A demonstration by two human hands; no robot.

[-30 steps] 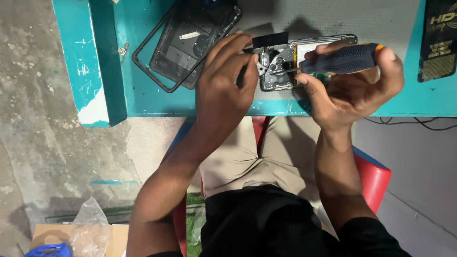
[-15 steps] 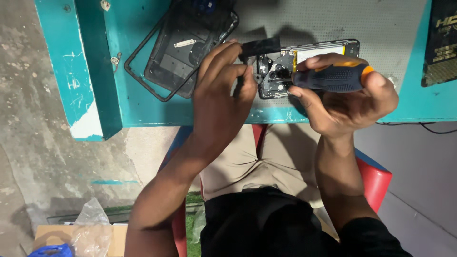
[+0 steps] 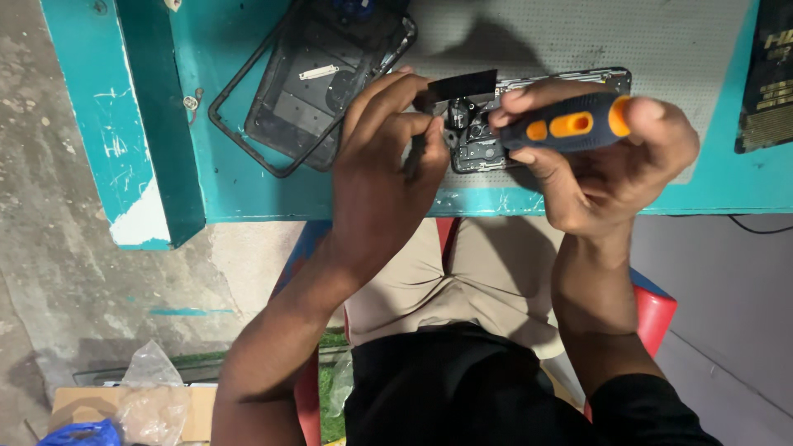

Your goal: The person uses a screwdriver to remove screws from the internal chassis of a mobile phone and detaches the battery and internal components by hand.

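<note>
The opened phone [image 3: 496, 136] lies on the mat [image 3: 578, 41] near the table's [image 3: 239, 190] front edge. Left of the phone lies the detached back cover [image 3: 310, 91]; right of it, at the table's edge, a flat box [image 3: 764, 78]. Below the phone, under the table, sits a stool [image 3: 657, 310].

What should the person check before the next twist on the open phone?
1. Right hand grips the blue-and-orange screwdriver firmly: ok.
2. Left hand steadies the opened phone: ok.
3. Screwdriver tip seated in a screw: cannot tell, fingers hide it.
4. Phone lies flat on the grey mat: ok.
5. Removed back cover lies apart from the phone: ok.
6. Loose screws kept safe: cannot tell.
</note>
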